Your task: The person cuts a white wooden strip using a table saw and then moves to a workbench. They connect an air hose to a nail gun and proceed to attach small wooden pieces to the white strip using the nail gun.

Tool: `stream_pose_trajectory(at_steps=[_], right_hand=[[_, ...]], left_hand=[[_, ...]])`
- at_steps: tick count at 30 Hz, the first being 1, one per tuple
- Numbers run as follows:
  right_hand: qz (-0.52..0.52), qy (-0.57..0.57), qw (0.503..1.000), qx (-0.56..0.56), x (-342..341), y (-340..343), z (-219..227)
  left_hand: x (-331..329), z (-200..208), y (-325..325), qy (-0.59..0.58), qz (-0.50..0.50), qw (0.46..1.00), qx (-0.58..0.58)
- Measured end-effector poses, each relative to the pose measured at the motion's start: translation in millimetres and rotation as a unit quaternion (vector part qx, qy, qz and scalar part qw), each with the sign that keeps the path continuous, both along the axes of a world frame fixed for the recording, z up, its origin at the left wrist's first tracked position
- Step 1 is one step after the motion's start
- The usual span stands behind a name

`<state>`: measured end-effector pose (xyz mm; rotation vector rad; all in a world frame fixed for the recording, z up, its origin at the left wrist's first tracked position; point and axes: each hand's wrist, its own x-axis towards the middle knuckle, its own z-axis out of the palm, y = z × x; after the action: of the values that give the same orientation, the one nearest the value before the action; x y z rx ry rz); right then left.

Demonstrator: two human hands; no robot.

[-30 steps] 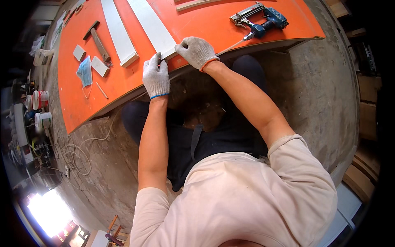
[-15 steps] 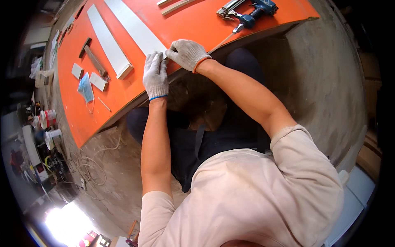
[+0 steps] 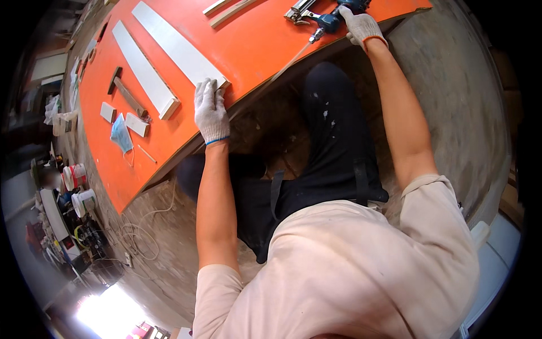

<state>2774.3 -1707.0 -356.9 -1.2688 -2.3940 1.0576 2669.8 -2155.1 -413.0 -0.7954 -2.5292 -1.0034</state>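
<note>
My left hand [image 3: 212, 113], in a white knit glove with a blue cuff edge, holds the near end of a long white board [image 3: 175, 42]. Its fingers lie over the board's end at the table's front edge. On the far right, my right hand [image 3: 363, 28], gloved with an orange cuff edge, has its fingers around the handle of a dark blue nail gun [image 3: 326, 24]. The gun rests on the orange tabletop [image 3: 259, 53], and its hose runs along the table edge. Part of the gun is cut off by the picture's top.
Left of the held board lie a second white board [image 3: 144, 68], a hammer [image 3: 130, 97], small white blocks [image 3: 137, 124], a blue face mask [image 3: 120, 134] and a thin stick [image 3: 147, 153]. Wooden strips [image 3: 232, 12] lie at the back. Buckets [image 3: 83, 202] and a cable [image 3: 135, 240] are on the floor.
My right hand has left the board's end and moved right and away to the nail gun. My left hand stays at the board's end. The view has shifted slightly.
</note>
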Motion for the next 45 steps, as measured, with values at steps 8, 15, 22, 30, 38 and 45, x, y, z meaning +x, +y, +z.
stream_pose_trajectory(at_steps=[8,15,22,30,38,45], right_hand=[[0.075,-0.041,0.994,0.067,-65,42,-62],[-0.039,-0.044,0.984,-0.169,-61,6,-8],[0.030,0.194,0.946,-0.257,-42,-65,46],[0.180,0.167,0.871,-0.426,-7,-174,125],[0.282,-0.002,0.911,-0.301,-16,-251,125],[0.300,-0.026,0.911,-0.283,-21,-265,129]], left_hand=[[-2,-1,-6,0.008,0.010,1.000,0.002],[-1,-6,-6,0.011,0.045,0.998,0.033],[4,-5,-2,0.004,0.074,0.997,0.037],[5,-7,0,-0.008,0.079,0.996,0.042],[0,-11,0,0.002,0.078,0.996,0.041],[2,-10,1,0.010,0.079,0.996,0.043]])
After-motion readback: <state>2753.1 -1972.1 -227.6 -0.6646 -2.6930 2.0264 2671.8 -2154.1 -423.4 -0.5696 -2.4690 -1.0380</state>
